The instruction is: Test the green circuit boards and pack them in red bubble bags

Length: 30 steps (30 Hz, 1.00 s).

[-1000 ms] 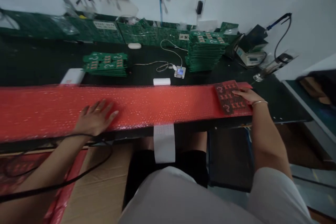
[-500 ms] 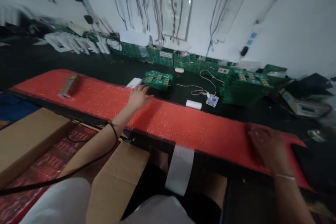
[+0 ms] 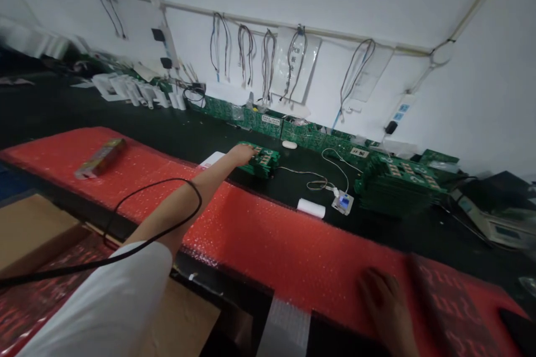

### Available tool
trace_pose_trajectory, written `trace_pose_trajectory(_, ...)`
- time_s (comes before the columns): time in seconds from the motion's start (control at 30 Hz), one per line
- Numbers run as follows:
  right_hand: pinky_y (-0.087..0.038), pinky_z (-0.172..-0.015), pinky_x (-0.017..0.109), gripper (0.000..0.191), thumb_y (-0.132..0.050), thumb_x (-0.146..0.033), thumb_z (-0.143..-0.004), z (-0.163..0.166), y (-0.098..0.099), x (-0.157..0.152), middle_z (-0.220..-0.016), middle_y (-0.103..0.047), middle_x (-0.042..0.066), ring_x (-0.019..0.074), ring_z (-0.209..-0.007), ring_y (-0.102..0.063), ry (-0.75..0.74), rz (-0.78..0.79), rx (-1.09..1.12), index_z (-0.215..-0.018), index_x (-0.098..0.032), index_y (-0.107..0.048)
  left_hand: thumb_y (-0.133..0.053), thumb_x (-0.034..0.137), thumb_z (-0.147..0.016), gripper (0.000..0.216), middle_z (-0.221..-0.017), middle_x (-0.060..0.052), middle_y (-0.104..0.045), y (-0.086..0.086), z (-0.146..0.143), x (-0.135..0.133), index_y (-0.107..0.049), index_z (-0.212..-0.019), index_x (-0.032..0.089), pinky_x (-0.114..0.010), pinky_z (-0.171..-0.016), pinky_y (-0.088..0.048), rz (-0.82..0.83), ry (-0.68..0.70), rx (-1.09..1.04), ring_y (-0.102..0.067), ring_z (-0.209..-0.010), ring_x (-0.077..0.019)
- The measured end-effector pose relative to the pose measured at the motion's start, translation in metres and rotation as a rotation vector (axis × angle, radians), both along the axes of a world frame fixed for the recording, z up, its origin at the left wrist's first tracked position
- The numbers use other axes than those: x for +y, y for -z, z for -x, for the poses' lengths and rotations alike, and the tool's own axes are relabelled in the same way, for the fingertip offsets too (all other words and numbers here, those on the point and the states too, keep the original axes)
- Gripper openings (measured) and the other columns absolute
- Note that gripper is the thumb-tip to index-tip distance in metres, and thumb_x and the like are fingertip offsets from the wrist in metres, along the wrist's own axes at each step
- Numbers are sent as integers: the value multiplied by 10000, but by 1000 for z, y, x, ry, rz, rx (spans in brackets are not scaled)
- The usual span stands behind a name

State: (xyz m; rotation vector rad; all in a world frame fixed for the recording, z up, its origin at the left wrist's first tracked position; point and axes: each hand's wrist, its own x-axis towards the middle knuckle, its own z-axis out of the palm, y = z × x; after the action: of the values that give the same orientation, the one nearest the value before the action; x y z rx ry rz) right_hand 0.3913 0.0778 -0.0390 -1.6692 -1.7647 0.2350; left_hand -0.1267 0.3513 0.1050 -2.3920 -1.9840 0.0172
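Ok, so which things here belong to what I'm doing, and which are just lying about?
Likely in use: smaller circuit-board stack, left hand on it; red bubble wrap, right hand at it; red-covered boards; perhaps the taller board stack.

Likely just lying about: white roll; white oval object; scale; small device with lit screen.

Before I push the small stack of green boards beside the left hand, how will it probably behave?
The small stack of green boards may slide apart if pushed, since its edges look uneven. Its layers are probably stiff, as they lie flat. Tipping seems unlikely, because the stack looks wider than it is tall.
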Motion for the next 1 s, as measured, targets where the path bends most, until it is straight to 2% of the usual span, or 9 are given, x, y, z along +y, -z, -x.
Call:
trace_pose_trajectory(0.1,-511,-989,575,568,-456,-713,-895,0,2,-1,-1081,-737,127,356,-1058,-665,-13,-22,-25,-972,-243,-764,-848,204,-687,698,-1486,-157,-538,9,-1,5,-644,-1353,240,-406,-1143,-377,-1,39,14,-486,-1385,-355)
trace_pose_trajectory(0.23,-533,-934,541,575,-468,-695,-933,-3,7,-2,-1087,-730,141,324,-1016,-671,-36,-121,-91,-1024,-205,-754,-832,319,-723,797,-1597,-208,-392,20,-3,11,-551,-1457,185,-497,-1163,-356,24,50,140,-358,-1473,-407)
trace_pose_trajectory(0.37,-549,-887,508,487,-463,-614,-977,-4,8,-4,-1076,-719,132,302,-998,-676,-71,-185,-126,-1023,-218,-743,-768,343,-772,743,-1561,-183,-458,26,-1,14,-543,-1466,207,-463,-1099,-433,23,36,189,-476,-1390,-379)
trace_pose_trajectory(0.53,-544,-898,509,439,-478,-576,-989,-1,3,-5,-1080,-719,124,298,-1003,-668,-81,-206,-143,-1064,-215,-716,-701,290,-836,530,-1491,-158,-545,24,-2,4,-647,-1353,188,-363,-1118,-402,8,128,222,-561,-1317,-314)
trace_pose_trajectory(0.7,-538,-908,527,450,-480,-581,-991,0,-1,-5,-1105,-713,134,300,-1004,-654,-81,-208,-142,-1083,-197,-696,-659,245,-866,490,-1493,-180,-539,19,0,-10,-647,-1349,163,-393,-1102,-405,7,191,268,-558,-1317,-332)
trace_pose_trajectory(1.0,-531,-915,526,458,-466,-582,-998,0,-3,-4,-1082,-718,138,300,-993,-650,-88,-227,-178,-1064,-190,-695,-592,195,-896,399,-1434,-193,-582,16,0,-24,-684,-1277,119,-430,-1018,-450,-140,358,319,-564,-1278,-342)
